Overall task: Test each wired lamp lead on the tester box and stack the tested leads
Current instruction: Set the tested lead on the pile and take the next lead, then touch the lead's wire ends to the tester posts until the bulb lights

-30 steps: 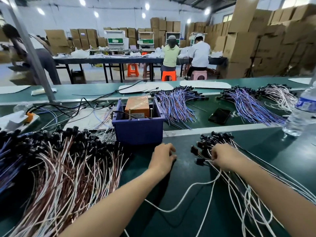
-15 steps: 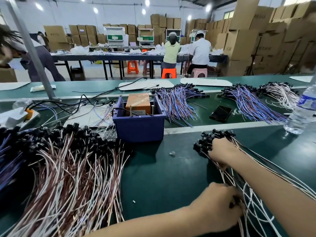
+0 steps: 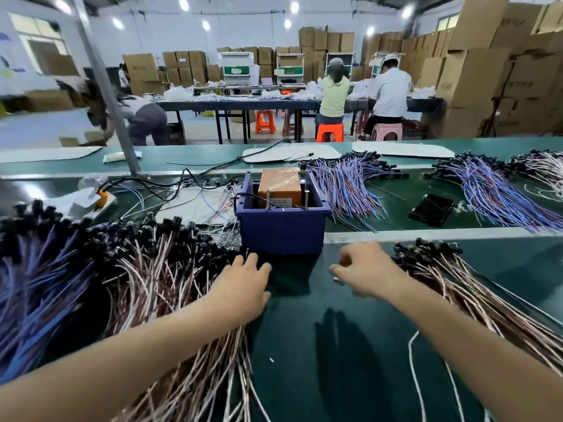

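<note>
Lamp leads (image 3: 158, 278) with pink-and-white wires and black holders lie heaped just left of the left hand (image 3: 240, 287). Its fingers are stretched out and slightly spread, the fingertips touching the holders at the heap's edge. A smaller bundle of leads (image 3: 441, 269) of the same kind fans out just right of the right hand (image 3: 364, 274), and that forearm runs alongside its wires. The right hand's fingers are curled downward and blurred, with a small glinting speck (image 3: 335, 279) at their tips (I cannot tell whether it is pinched or only lying on the mat). Beyond the hands, in line with the gap between them, stands the orange tester box (image 3: 278, 185). It sits inside a blue bin (image 3: 281, 236), with two upright metal pins (image 3: 306, 198) at its near side. Farther off past the right hand lie violet-blue leads (image 3: 344, 184) and a black phone (image 3: 431, 208). A loose white wire (image 3: 414, 360) curls on the green bench mat (image 3: 320, 345) beside the right forearm. Far left of the left hand lies a heap of blue wires (image 3: 36, 300).
</note>
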`<state>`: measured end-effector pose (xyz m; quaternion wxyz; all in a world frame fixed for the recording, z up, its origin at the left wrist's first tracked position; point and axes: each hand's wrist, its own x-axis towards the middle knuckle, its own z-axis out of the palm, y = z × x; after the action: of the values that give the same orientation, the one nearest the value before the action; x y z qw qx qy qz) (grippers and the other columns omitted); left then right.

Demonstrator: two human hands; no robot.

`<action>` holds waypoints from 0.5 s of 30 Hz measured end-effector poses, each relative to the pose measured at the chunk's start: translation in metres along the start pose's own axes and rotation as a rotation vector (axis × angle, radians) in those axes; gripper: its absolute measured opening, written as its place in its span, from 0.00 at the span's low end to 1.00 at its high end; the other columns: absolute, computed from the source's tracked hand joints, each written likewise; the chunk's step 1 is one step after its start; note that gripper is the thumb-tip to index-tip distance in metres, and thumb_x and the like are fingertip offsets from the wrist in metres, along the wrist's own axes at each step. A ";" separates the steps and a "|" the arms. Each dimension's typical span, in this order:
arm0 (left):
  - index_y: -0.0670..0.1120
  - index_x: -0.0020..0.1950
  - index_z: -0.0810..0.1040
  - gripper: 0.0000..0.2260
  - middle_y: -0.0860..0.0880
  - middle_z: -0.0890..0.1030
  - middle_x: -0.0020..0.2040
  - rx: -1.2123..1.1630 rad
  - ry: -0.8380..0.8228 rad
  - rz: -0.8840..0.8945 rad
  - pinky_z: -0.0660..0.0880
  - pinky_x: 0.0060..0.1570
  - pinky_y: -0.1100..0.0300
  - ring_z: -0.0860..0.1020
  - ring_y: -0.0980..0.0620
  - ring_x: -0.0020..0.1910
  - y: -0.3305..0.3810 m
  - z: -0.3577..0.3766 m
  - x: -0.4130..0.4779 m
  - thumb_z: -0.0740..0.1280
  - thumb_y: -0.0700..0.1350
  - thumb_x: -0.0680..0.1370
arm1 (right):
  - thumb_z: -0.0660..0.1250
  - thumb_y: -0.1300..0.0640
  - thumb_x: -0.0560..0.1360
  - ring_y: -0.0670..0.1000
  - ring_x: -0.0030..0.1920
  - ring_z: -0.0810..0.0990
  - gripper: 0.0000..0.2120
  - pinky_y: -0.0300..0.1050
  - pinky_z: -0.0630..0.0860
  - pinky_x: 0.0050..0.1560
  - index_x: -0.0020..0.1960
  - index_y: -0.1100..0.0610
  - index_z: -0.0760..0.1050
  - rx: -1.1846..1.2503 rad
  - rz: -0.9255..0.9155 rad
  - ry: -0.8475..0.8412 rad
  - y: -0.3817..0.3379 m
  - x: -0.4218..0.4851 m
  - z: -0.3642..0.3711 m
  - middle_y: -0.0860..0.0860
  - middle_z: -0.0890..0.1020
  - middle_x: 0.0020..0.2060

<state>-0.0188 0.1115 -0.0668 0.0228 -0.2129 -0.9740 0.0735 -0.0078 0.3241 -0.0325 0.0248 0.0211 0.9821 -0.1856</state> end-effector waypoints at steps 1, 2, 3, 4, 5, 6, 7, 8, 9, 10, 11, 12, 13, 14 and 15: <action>0.44 0.69 0.64 0.19 0.43 0.64 0.67 0.024 -0.025 -0.016 0.69 0.60 0.50 0.67 0.43 0.64 -0.005 0.006 -0.002 0.61 0.47 0.80 | 0.66 0.53 0.75 0.55 0.35 0.82 0.11 0.41 0.76 0.35 0.35 0.55 0.74 0.110 -0.029 -0.066 -0.017 0.002 0.010 0.54 0.80 0.31; 0.43 0.67 0.66 0.18 0.43 0.64 0.66 0.018 -0.023 -0.016 0.68 0.59 0.51 0.68 0.43 0.63 -0.009 0.011 -0.005 0.62 0.44 0.79 | 0.65 0.55 0.76 0.53 0.30 0.81 0.09 0.40 0.77 0.32 0.37 0.56 0.76 0.204 -0.047 -0.126 -0.035 0.005 0.021 0.55 0.81 0.31; 0.43 0.65 0.67 0.16 0.43 0.65 0.64 -0.018 -0.007 -0.011 0.68 0.56 0.52 0.69 0.43 0.61 -0.010 0.014 -0.006 0.62 0.42 0.78 | 0.64 0.57 0.76 0.52 0.28 0.81 0.06 0.40 0.79 0.32 0.43 0.58 0.77 0.277 -0.047 -0.179 -0.049 0.008 0.033 0.57 0.83 0.34; 0.42 0.62 0.69 0.13 0.43 0.66 0.62 -0.086 0.007 -0.029 0.69 0.54 0.52 0.70 0.43 0.59 -0.013 0.016 -0.008 0.62 0.39 0.77 | 0.63 0.60 0.76 0.52 0.28 0.82 0.06 0.41 0.80 0.35 0.48 0.60 0.78 0.333 -0.049 -0.214 -0.063 0.012 0.044 0.59 0.84 0.38; 0.42 0.60 0.70 0.12 0.43 0.67 0.60 -0.169 0.019 -0.057 0.69 0.52 0.51 0.72 0.41 0.57 -0.015 0.016 -0.008 0.62 0.38 0.76 | 0.63 0.62 0.76 0.53 0.31 0.83 0.07 0.43 0.82 0.38 0.51 0.62 0.78 0.382 -0.041 -0.224 -0.073 0.016 0.054 0.60 0.84 0.41; 0.41 0.59 0.71 0.12 0.43 0.67 0.59 -0.253 0.031 -0.089 0.70 0.53 0.49 0.73 0.40 0.56 -0.016 0.015 -0.007 0.62 0.37 0.76 | 0.62 0.63 0.75 0.56 0.33 0.84 0.08 0.46 0.82 0.40 0.51 0.63 0.78 0.431 -0.024 -0.219 -0.080 0.020 0.062 0.60 0.84 0.42; 0.41 0.59 0.71 0.12 0.42 0.68 0.58 -0.326 0.041 -0.123 0.71 0.54 0.47 0.73 0.39 0.55 -0.018 0.014 -0.006 0.62 0.37 0.75 | 0.63 0.64 0.75 0.57 0.35 0.84 0.08 0.48 0.82 0.41 0.50 0.64 0.78 0.475 -0.011 -0.201 -0.086 0.024 0.070 0.61 0.84 0.42; 0.42 0.59 0.72 0.13 0.42 0.69 0.58 -0.398 0.055 -0.152 0.71 0.54 0.47 0.73 0.39 0.55 -0.019 0.014 -0.005 0.62 0.36 0.75 | 0.64 0.63 0.74 0.58 0.35 0.85 0.07 0.49 0.82 0.41 0.49 0.65 0.77 0.503 0.006 -0.172 -0.089 0.027 0.075 0.60 0.84 0.41; 0.42 0.59 0.72 0.14 0.42 0.70 0.57 -0.471 0.074 -0.182 0.71 0.55 0.47 0.73 0.40 0.55 -0.020 0.015 -0.004 0.62 0.36 0.74 | 0.66 0.62 0.74 0.57 0.34 0.84 0.06 0.50 0.82 0.40 0.48 0.65 0.77 0.530 0.025 -0.143 -0.091 0.030 0.080 0.60 0.83 0.41; 0.43 0.59 0.72 0.14 0.43 0.71 0.56 -0.537 0.091 -0.209 0.71 0.55 0.48 0.73 0.41 0.55 -0.019 0.015 -0.003 0.62 0.36 0.74 | 0.68 0.61 0.74 0.56 0.33 0.84 0.07 0.50 0.82 0.40 0.49 0.64 0.76 0.569 0.049 -0.116 -0.091 0.031 0.084 0.59 0.83 0.42; 0.43 0.58 0.72 0.13 0.42 0.72 0.55 -0.589 0.107 -0.233 0.71 0.56 0.49 0.73 0.41 0.55 -0.018 0.015 -0.002 0.63 0.36 0.73 | 0.69 0.61 0.74 0.55 0.32 0.83 0.09 0.49 0.82 0.38 0.51 0.63 0.75 0.612 0.066 -0.092 -0.090 0.032 0.087 0.59 0.82 0.44; 0.43 0.58 0.72 0.14 0.42 0.73 0.54 -0.620 0.118 -0.249 0.71 0.56 0.50 0.73 0.42 0.55 -0.016 0.016 -0.001 0.63 0.36 0.73 | 0.69 0.61 0.74 0.54 0.31 0.82 0.11 0.48 0.82 0.36 0.55 0.61 0.73 0.644 0.068 -0.073 -0.089 0.033 0.090 0.59 0.81 0.47; 0.43 0.58 0.72 0.14 0.42 0.73 0.54 -0.632 0.126 -0.255 0.71 0.56 0.50 0.73 0.42 0.54 -0.015 0.017 0.001 0.63 0.35 0.73 | 0.69 0.61 0.75 0.54 0.33 0.82 0.14 0.47 0.82 0.35 0.59 0.59 0.72 0.654 0.053 -0.057 -0.087 0.033 0.093 0.58 0.81 0.49; 0.44 0.58 0.71 0.14 0.43 0.74 0.54 -0.635 0.132 -0.257 0.71 0.55 0.50 0.74 0.42 0.54 -0.013 0.018 0.002 0.63 0.35 0.73 | 0.68 0.61 0.75 0.54 0.34 0.83 0.16 0.48 0.82 0.36 0.62 0.58 0.72 0.643 0.029 -0.047 -0.086 0.034 0.096 0.58 0.81 0.49; 0.44 0.58 0.71 0.15 0.43 0.74 0.53 -0.637 0.140 -0.260 0.71 0.55 0.50 0.74 0.42 0.54 -0.012 0.020 0.002 0.63 0.35 0.73 | 0.68 0.61 0.75 0.55 0.36 0.83 0.16 0.49 0.82 0.37 0.62 0.57 0.72 0.630 0.009 -0.040 -0.084 0.034 0.098 0.57 0.81 0.49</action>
<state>-0.0273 0.0993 -0.0843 0.0310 -0.0878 -0.9632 -0.2522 -0.0421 0.2110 -0.0954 0.0373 0.0284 0.8754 -0.4810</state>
